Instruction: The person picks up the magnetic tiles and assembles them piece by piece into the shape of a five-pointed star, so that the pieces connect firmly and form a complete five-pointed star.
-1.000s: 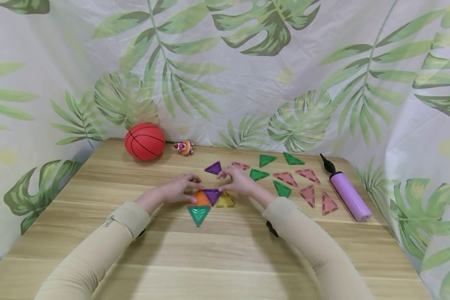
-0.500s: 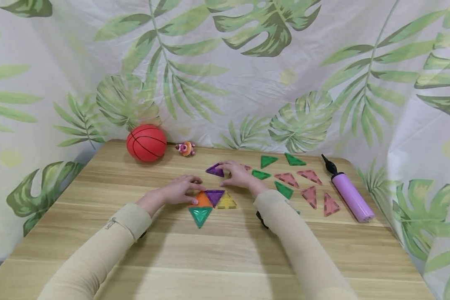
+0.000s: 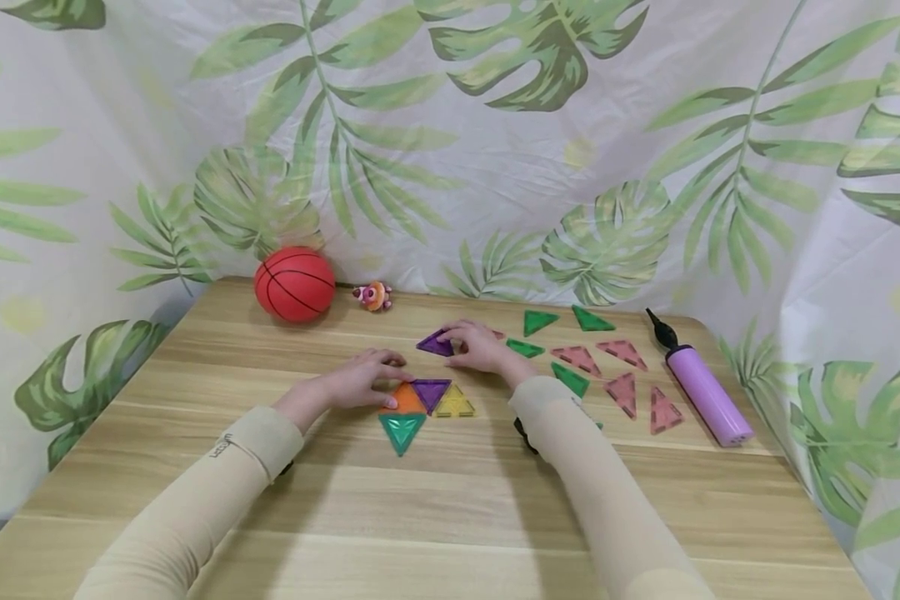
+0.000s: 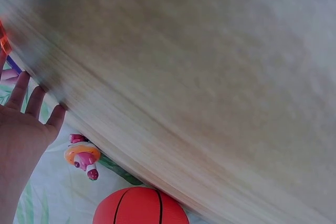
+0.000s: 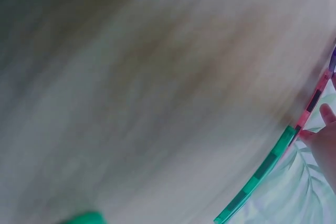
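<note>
The right hand [image 3: 480, 348] pinches the loose purple triangle tile [image 3: 435, 343] at its right edge, so the tile lies directly left of the fingers, beyond the joined cluster. The left hand [image 3: 360, 379] rests with relaxed, straight fingers on the orange tile [image 3: 403, 400] of that cluster, directly nearer the person than the purple tile.

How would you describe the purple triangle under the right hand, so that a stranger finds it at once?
On the wooden table, look behind the joined cluster of four triangles. The loose purple triangle lies there alone, under the right hand. The loose tiles to its right are green or pink; the other purple one is joined in the cluster.
</note>
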Available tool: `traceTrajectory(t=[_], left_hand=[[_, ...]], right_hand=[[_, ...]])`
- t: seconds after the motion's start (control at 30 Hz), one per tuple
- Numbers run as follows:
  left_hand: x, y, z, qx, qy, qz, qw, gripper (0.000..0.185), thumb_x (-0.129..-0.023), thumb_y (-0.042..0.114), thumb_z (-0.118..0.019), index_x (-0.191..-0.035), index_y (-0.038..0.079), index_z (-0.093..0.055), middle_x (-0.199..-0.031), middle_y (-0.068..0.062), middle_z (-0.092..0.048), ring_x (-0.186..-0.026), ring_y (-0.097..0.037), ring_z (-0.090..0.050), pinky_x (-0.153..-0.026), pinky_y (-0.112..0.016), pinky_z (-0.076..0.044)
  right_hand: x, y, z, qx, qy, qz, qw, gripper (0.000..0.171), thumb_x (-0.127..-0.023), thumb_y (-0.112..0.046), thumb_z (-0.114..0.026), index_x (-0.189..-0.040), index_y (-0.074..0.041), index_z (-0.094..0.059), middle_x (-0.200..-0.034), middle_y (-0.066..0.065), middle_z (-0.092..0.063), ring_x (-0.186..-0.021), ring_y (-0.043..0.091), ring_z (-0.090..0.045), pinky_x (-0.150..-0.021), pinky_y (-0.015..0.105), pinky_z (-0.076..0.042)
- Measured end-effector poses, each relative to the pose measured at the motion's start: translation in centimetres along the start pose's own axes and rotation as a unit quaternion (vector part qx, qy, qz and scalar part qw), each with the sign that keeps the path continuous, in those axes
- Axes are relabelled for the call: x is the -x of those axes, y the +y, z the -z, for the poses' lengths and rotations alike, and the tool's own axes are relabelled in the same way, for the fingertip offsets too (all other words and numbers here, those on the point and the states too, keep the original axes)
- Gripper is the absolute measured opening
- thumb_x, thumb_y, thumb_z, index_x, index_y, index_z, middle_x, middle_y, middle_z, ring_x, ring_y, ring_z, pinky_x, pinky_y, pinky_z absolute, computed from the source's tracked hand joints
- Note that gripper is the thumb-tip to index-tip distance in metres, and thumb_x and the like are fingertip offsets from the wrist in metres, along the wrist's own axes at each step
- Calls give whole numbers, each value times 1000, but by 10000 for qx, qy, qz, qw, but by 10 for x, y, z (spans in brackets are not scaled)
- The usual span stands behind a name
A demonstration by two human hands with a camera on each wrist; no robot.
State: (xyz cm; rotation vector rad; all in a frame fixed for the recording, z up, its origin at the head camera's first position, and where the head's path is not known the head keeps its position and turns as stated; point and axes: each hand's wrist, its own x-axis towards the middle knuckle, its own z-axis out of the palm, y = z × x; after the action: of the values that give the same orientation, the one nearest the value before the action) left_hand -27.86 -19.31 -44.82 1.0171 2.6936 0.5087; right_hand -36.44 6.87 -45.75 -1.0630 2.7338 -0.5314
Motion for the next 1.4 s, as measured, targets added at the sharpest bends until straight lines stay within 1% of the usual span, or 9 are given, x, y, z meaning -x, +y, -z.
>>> traceTrajectory(t=[0.13,0.3,0.43,0.53,0.7,0.87,1.03,1.27,1.4], left_hand=[[-1,-2,-1,-14,1,25,10000,51,-87,38,-66,-133,20,-56,-143,-16,-39,-131,-38,-34,-107,-60,-23],[0,-2,-1,-1,12,3,10000,51,-86,39,-65,-133,20,-56,-143,-16,-40,-130,-38,-34,-106,-60,-24],[0,-2,-2,-49,34,-21,10000,51,-86,39,-65,-133,20,-56,-143,-16,-40,-130,-38,-35,-106,-60,-25],[1,-1,-1,-33,89,-53,9999,51,-86,37,-66,-132,17,-57,-142,-17,-41,-129,-40,-36,-105,-60,-25],[1,1,0,-22,116,-63,9999,51,-86,35,-67,-132,16,-57,-142,-18,-41,-129,-41,-36,-105,-61,-25],[1,0,-2,15,85,-24,10000,51,-86,36,-67,-132,17,-57,-142,-17,-40,-130,-40,-35,-106,-60,-25],[1,-3,-2,5,100,-18,9999,51,-86,36,-67,-132,17,-57,-142,-17,-41,-129,-40,-35,-105,-60,-25],[-1,-2,-1,-31,82,-35,10000,50,-86,36,-67,-132,19,-57,-142,-17,-41,-129,-40,-35,-105,-60,-25],[-2,-2,-1,-26,67,-56,10000,50,-86,36,-67,-132,19,-57,-142,-17,-41,-129,-40,-36,-105,-60,-26]], right_hand=[[2,1,1,-80,119,-112,9998,47,-87,-33,-68,-130,-16,-57,-145,6,-42,-136,28,-30,-112,45,-23],[4,-1,2,44,-29,-40,10000,57,-90,-33,-64,-141,-13,-45,-150,10,-34,-141,35,-22,-113,51,-19],[5,-4,1,302,-209,-82,9993,54,-93,-32,-60,-142,-14,-44,-149,9,-36,-141,33,-23,-113,51,-17],[6,-5,0,302,-139,-210,9992,51,-92,-31,-61,-139,-18,-48,-145,8,-40,-137,30,-31,-112,50,-20],[7,-3,2,128,163,-279,9994,50,-86,-34,-69,-132,-19,-55,-137,9,-47,-127,28,-42,-107,44,-32],[10,-4,7,-366,421,-481,9973,49,-82,-34,-72,-126,-20,-57,-126,5,-52,-106,20,-52,-90,36,-46],[16,-7,10,-521,655,-543,9950,47,-80,-34,-75,-122,-19,-59,-121,3,-52,-97,17,-52,-84,33,-46],[28,-7,9,-24,859,-119,9962,38,-77,-31,-77,-108,-15,-63,-117,5,-55,-109,21,-46,-94,36,-41],[34,-6,9,64,777,-120,9969,38,-76,-30,-78,-108,-15,-63,-112,3,-53,-100,18,-47,-86,32,-44]])
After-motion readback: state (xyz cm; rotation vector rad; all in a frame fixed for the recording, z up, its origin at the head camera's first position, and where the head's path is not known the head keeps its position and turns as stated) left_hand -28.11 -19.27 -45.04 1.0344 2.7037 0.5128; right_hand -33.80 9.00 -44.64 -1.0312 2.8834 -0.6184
